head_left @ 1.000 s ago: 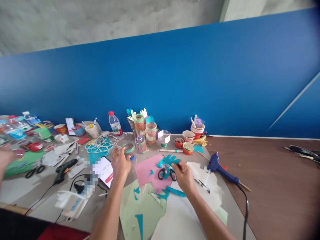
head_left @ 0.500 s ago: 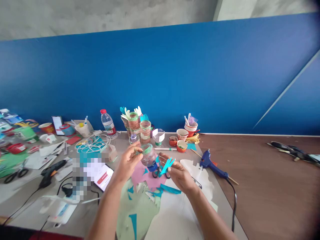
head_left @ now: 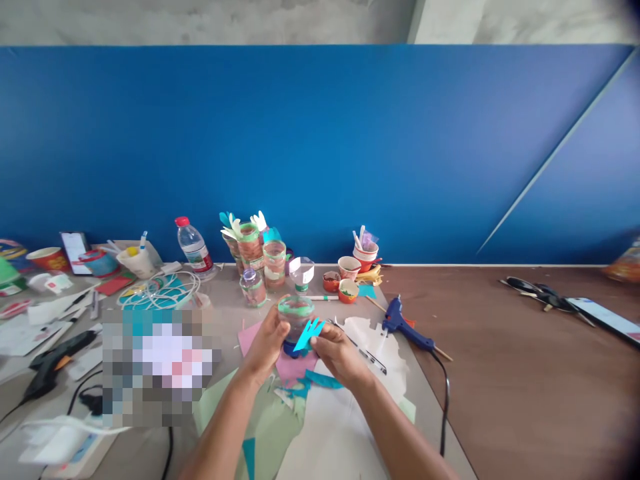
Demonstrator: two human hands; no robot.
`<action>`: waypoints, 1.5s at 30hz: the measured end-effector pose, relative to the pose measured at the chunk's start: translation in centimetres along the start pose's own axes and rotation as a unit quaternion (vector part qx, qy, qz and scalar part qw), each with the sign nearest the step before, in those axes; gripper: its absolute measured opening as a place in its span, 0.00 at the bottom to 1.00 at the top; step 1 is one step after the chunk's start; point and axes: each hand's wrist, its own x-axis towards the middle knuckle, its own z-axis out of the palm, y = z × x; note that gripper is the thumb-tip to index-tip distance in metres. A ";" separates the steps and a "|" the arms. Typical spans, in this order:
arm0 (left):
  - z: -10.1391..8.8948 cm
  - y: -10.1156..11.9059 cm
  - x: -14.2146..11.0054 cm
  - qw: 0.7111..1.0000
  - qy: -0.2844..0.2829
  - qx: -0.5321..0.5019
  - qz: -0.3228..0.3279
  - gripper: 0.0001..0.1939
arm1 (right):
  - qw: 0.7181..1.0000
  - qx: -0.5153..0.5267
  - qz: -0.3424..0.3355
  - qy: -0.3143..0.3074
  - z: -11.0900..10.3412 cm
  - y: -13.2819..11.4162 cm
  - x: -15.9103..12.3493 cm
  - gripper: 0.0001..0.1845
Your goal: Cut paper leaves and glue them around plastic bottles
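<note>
Over paper scraps (head_left: 293, 373): clear jar (head_left: 296, 311), gripped by left hand (head_left: 269, 341); blue cutout (head_left: 307, 336), pinched by right hand (head_left: 336, 351), partly hid it. From jar: decorated jars (head_left: 250, 248) stood at eleven o'clock, cups (head_left: 349, 269) at one, glue gun (head_left: 407, 328) at three.

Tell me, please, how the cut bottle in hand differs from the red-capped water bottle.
The cut bottle is held cap-down in the left hand; the water bottle stands upright. The cut bottle's cap is blue, the water bottle's red. The cut bottle is wide and green-rimmed on top; the water bottle narrows. Both look like clear plastic.
</note>
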 end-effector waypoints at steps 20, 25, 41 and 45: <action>-0.2 -2.7 -0.6 0.997 0.003 0.015 -0.079 0.32 | 0.924 -0.344 -0.107 0.131 -1.6 -1.4 0.1 0.07; -0.4 -3.3 -0.5 0.997 0.001 0.022 -0.067 0.36 | 0.902 -0.385 -0.112 0.162 -1.4 -1.4 0.2 0.09; -0.4 -3.5 -0.5 0.994 0.039 0.085 -0.061 0.30 | 0.936 -0.295 -0.083 0.172 -1.2 -0.7 0.4 0.07; -0.2 -3.4 -0.5 0.994 0.063 0.063 -0.063 0.29 | 0.939 -0.288 -0.076 0.174 -1.0 -0.9 0.3 0.08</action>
